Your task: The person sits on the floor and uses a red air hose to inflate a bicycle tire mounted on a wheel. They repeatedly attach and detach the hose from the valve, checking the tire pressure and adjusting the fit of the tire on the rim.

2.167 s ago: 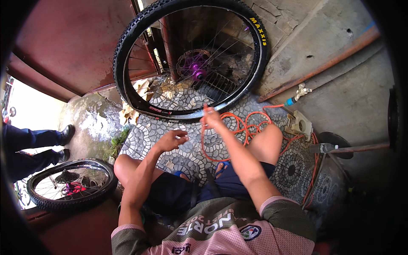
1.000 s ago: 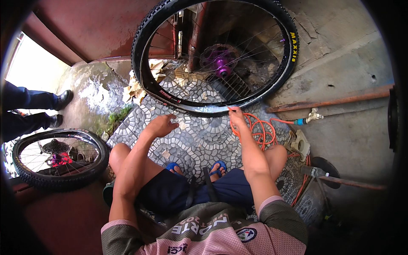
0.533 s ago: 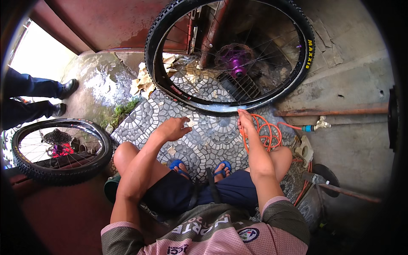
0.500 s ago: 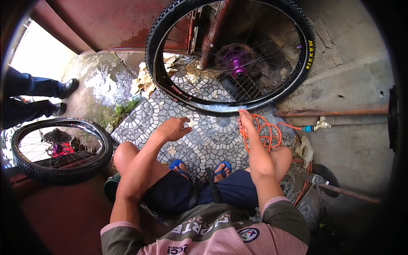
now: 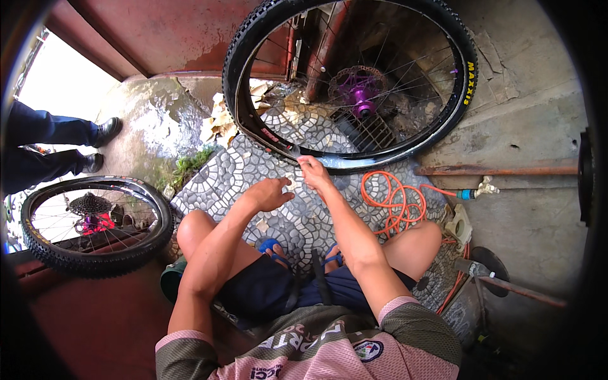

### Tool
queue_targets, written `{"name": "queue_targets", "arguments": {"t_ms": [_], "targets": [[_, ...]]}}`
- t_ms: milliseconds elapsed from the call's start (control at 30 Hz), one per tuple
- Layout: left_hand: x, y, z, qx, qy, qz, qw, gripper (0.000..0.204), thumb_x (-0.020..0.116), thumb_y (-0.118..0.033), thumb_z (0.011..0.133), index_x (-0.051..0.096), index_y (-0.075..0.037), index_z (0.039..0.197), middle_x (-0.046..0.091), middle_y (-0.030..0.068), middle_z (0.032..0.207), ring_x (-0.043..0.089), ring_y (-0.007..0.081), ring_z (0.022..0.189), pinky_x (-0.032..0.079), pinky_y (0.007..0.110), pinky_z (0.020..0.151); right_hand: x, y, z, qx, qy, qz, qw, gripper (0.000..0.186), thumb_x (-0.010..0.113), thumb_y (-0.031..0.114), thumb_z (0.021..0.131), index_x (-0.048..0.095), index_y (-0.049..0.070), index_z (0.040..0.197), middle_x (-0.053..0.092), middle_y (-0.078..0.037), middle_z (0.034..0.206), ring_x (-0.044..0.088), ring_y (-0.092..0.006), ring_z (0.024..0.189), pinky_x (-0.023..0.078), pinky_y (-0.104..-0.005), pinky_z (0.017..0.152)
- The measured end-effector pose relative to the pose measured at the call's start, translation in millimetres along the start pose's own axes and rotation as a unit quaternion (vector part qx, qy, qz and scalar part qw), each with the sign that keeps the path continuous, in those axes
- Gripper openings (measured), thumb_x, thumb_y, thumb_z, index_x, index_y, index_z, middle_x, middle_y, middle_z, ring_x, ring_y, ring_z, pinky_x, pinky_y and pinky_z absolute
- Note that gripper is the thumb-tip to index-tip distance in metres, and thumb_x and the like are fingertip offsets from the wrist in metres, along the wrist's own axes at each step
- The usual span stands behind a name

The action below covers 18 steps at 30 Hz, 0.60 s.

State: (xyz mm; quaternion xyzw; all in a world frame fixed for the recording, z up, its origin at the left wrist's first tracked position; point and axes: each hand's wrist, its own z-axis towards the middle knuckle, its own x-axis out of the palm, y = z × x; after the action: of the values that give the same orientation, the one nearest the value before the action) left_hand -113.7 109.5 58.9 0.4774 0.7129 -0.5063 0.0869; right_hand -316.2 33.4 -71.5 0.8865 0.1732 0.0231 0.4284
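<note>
My right hand [image 5: 311,172] is closed on a slim orange tool, partly hidden, at the lower left rim of the large bicycle wheel [image 5: 433,143]. That wheel has a black knobby tyre, a purple hub [image 5: 361,98] and a pale, wet-looking patch along its lower rim [image 5: 339,162]. My left hand [image 5: 269,193] is held a little below and left of the right one, fingers loosely curved and apart, holding nothing.
Another person's dark-trousered legs [image 5: 57,130] are at left, above a second wheel [image 5: 95,263]. An orange hose [image 5: 396,196] with a tap fitting [image 5: 481,189] lies at right, near a metal pipe [image 5: 525,171]. A red metal panel [image 5: 177,38] stands behind, pebble-pattern tiles [image 5: 221,174] below.
My right hand has shifted left along the wheel's lower rim. My left hand has moved slightly right. The view has shifted, so the surroundings sit differently in the frame.
</note>
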Motion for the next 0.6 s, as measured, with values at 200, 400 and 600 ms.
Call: {"name": "queue_targets", "arguments": {"t_ms": [200, 400, 600], "targets": [[-1, 1, 0, 0.020, -0.009, -0.009, 1.000, 0.050, 0.065, -0.041, 0.098, 0.062, -0.006, 0.133, 0.076, 0.0200, 0.099, 0.073, 0.0389, 0.094, 0.057, 0.046, 0.085, -90, -49, 14, 0.051, -0.193, -0.001, 0.980, 0.019, 0.062, 0.025, 0.100, 0.071, 0.015, 0.114, 0.065, -0.005, 0.069, 0.053, -0.0163, 0.043, 0.038, -0.0344, 0.035], [-1, 3, 1, 0.009, -0.003, -0.006, 1.000, 0.051, 0.065, -0.042, 0.097, 0.062, -0.006, 0.133, 0.076, 0.0206, 0.100, 0.073, 0.0396, 0.094, 0.056, 0.047, 0.085, -64, -61, 17, -0.016, -0.166, -0.079, 0.983, 0.021, 0.063, 0.030, 0.099, 0.074, 0.015, 0.108, 0.069, -0.009, 0.074, 0.063, -0.0218, 0.053, 0.048, -0.0384, 0.045], [-18, -30, 6, 0.016, 0.023, -0.022, 0.999, 0.055, 0.067, -0.041, 0.095, 0.063, -0.003, 0.134, 0.076, 0.0221, 0.105, 0.072, 0.0398, 0.102, 0.055, 0.047, 0.090, -130, -93, 18, -0.177, -0.281, -0.194, 0.923, 0.020, 0.064, 0.022, 0.095, 0.073, 0.008, 0.105, 0.075, -0.011, 0.089, 0.071, -0.0278, 0.073, 0.059, -0.0414, 0.073]]}}
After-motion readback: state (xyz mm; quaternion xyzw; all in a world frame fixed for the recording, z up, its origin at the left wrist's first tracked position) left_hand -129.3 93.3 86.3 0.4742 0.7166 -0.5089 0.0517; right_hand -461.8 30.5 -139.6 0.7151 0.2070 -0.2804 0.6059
